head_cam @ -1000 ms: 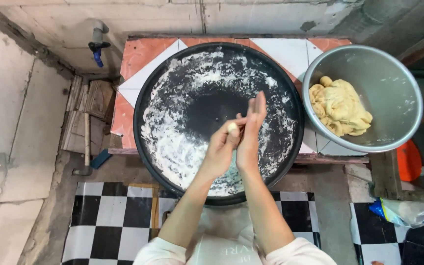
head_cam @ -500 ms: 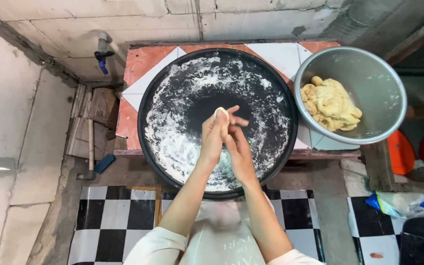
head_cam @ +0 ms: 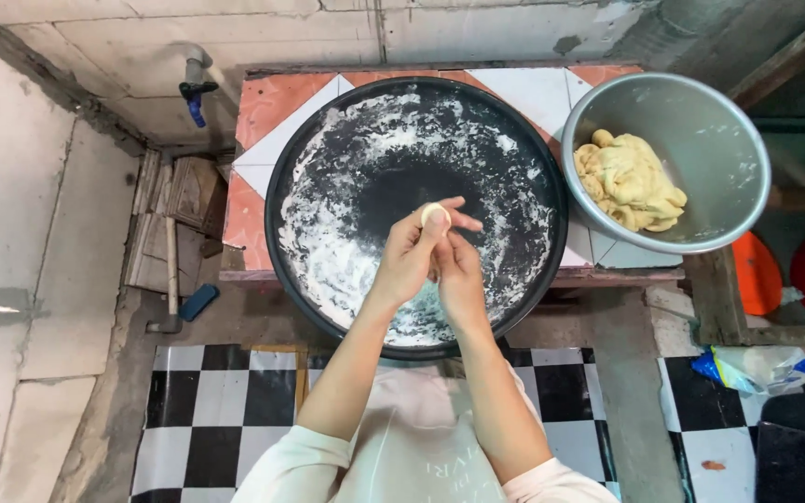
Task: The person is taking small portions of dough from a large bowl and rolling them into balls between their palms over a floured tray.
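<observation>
My left hand (head_cam: 409,253) and my right hand (head_cam: 459,275) are pressed together over a big round black tray (head_cam: 277,200) dusted with white flour. A small pale dough ball (head_cam: 434,214) sits at the fingertips of my left hand, with the right hand's fingers touching it from the side. To the right stands a metal bowl (head_cam: 733,93) holding a lump of yellowish dough (head_cam: 628,182).
The tray and bowl rest on a small table tiled in orange and white (head_cam: 267,102). A blue tap (head_cam: 193,93) sticks out of the concrete wall at the left. Wooden scraps (head_cam: 174,210) lie below it. Black-and-white checkered flooring (head_cam: 216,410) is near me; orange and red round objects (head_cam: 784,275) at the right.
One second ago the dough piece was rolled between my upright palms. Now both hands have lowered and the ball sits exposed at the left hand's fingertips.
</observation>
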